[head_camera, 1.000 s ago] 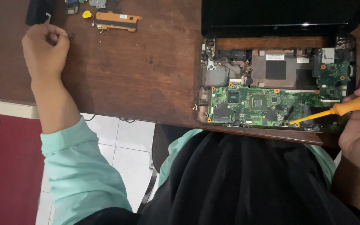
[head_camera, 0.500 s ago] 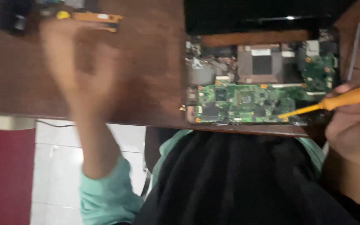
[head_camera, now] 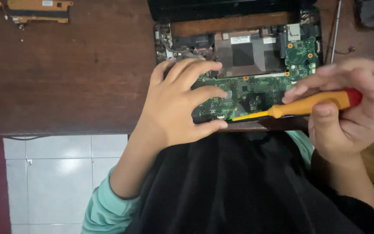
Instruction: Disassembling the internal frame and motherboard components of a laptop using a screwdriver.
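Gripping screwdriver (head_camera: 299, 105), seemingly over board (head_camera: 256, 89) edge

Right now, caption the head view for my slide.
Left hand rests on opened laptop; right hand holds orange screwdriver against its green board.

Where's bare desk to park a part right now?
One free patch: the brown desk between the orange board at the far left corner, the opened laptop and the near edge. Crowded: the laptop itself, with the left hand spread on its green board and the right hand working the yellow screwdriver.
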